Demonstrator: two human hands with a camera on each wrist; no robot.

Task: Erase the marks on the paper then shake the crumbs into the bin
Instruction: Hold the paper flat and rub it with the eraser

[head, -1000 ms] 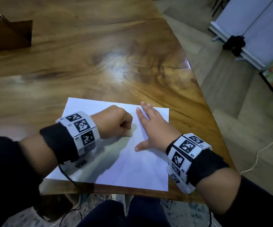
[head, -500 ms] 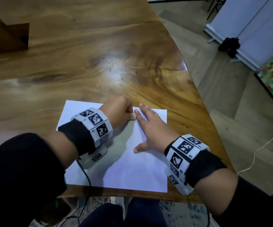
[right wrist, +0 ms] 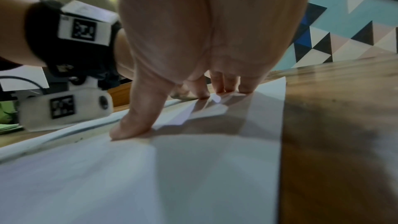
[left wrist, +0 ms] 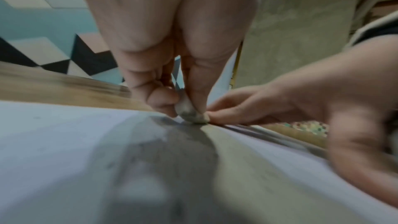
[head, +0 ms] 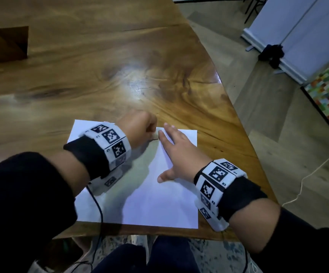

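The left hand (left wrist: 172, 60) has its grip clamped on a small, rounded, greyish-white eraser (left wrist: 190, 111), pinched between the thumb and the curled fingers, with the smudged lower end of the eraser pressed down on a white rectangular sheet of paper (head: 159, 203). In the head view the same hand (head: 140, 127) shows as a closed fist at the far edge of the sheet, and only a sliver of the eraser (head: 155, 135) peeks out beside the knuckles.

The right hand (head: 176, 152) holds nothing; its grip is apart, fingers straight and spread, palm down on the paper, with the thumb stretched toward the person. Its fingertips (right wrist: 226, 89) press the sheet flat just beside the eraser, and the index fingertip touches or nearly touches it; which one, I cannot tell. A dark grey smear lies on the paper right under the eraser's tip (left wrist: 168, 119).

The paper lies flat on a glossy brown wooden worktop (head: 120, 66), near its front edge and close to its right side. Both wrists wear white bands printed with black square markers (head: 111, 140) over black cuffs. A brown cardboard box (head: 3, 44) stands on the far left of the worktop, well apart from the paper. No bin shows clearly in these views.
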